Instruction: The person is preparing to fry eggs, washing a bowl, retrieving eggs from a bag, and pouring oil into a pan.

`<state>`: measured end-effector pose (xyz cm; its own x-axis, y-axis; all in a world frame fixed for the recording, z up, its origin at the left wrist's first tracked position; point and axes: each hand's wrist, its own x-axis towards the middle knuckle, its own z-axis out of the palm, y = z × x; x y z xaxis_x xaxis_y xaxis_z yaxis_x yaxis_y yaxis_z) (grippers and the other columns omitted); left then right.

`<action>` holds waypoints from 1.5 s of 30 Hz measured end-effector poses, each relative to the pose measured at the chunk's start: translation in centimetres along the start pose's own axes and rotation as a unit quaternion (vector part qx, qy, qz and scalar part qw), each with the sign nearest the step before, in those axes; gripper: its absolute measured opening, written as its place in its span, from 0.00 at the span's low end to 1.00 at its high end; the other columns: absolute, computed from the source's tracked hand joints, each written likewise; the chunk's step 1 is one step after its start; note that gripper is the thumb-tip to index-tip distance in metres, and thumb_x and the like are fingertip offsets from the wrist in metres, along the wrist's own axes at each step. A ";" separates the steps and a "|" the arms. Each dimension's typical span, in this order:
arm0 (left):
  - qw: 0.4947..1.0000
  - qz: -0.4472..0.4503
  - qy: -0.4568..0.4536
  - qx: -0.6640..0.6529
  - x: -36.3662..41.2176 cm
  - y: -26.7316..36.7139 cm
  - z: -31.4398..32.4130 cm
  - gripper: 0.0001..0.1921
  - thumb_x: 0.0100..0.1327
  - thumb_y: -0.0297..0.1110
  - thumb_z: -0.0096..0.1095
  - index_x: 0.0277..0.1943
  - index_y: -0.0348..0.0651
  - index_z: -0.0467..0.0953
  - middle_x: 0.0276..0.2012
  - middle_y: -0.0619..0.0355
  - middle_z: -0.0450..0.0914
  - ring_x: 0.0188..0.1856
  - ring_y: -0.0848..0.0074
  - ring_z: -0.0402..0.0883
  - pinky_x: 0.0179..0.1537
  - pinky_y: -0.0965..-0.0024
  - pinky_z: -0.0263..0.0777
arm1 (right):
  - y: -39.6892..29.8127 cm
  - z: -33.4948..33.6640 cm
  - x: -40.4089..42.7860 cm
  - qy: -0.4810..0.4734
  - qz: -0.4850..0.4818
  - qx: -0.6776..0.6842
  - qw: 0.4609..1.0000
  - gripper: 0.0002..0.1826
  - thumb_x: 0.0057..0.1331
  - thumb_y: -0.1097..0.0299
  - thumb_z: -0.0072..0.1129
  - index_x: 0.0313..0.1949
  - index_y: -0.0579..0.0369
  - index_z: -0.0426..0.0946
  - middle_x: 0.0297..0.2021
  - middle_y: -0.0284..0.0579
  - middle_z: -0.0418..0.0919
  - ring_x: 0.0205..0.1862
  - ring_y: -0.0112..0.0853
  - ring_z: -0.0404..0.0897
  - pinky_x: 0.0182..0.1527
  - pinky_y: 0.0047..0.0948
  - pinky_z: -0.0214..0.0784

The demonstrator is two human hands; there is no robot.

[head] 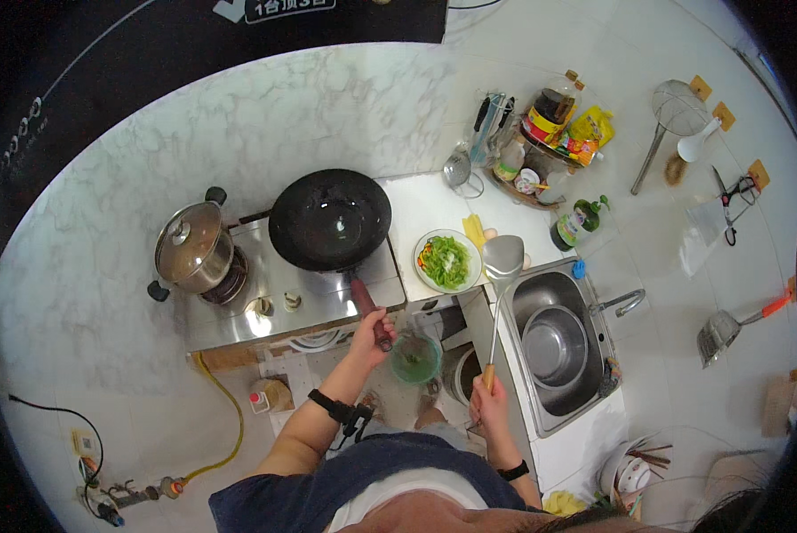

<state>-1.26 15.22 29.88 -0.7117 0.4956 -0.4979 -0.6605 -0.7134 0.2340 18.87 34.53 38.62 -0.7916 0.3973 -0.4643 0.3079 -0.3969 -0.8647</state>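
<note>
My left hand grips the dark red handle of a black wok, which rests on the right side of a steel gas stove. In my right hand is the wooden handle of a metal wok spatula; its blade is raised over the counter near the sink's corner. Between wok and spatula, a plate of sliced green peppers with some red and orange pieces stands on the white counter. The wok's inside looks dark and shiny, with no food visible in it.
A lidded steel pot sits on the left burner. A sink holding a metal basin is at the right. Behind stand a condiment rack, a green soap bottle and a skimmer. A green bucket stands below.
</note>
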 end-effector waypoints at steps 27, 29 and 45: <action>0.999 0.031 -0.011 0.015 -0.3 -1.5 -0.8 0.07 0.64 0.27 0.54 0.42 0.48 0.66 0.22 0.66 0.66 0.20 0.84 0.66 0.22 0.78 0.63 | -7.3 -2.4 7.8 -0.083 -0.023 -0.066 0.994 0.09 0.67 0.64 0.55 0.35 0.50 0.64 0.13 0.28 0.57 0.09 0.18 0.55 0.10 0.19 0.47; 1.000 0.024 -0.015 0.008 -0.3 -1.4 -0.8 0.07 0.64 0.27 0.55 0.42 0.48 0.66 0.22 0.67 0.66 0.20 0.84 0.66 0.22 0.78 0.64 | -7.3 -2.3 7.9 -0.069 -0.030 -0.097 0.992 0.09 0.67 0.64 0.55 0.35 0.50 0.65 0.13 0.28 0.58 0.09 0.18 0.55 0.10 0.19 0.47; 1.000 -0.003 -0.004 -0.018 -0.2 -0.4 0.1 0.06 0.64 0.29 0.56 0.34 0.45 0.65 0.22 0.66 0.68 0.21 0.84 0.68 0.22 0.78 0.66 | -5.6 1.2 9.1 -0.148 -0.023 -0.107 0.983 0.06 0.68 0.66 0.52 0.39 0.50 0.66 0.15 0.29 0.62 0.10 0.19 0.58 0.11 0.19 0.49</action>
<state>-0.87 15.44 30.03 -0.7094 0.5041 -0.4925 -0.6561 -0.7277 0.2001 9.32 39.41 39.52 -0.9163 0.1400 -0.3752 0.3474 -0.1882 -0.9186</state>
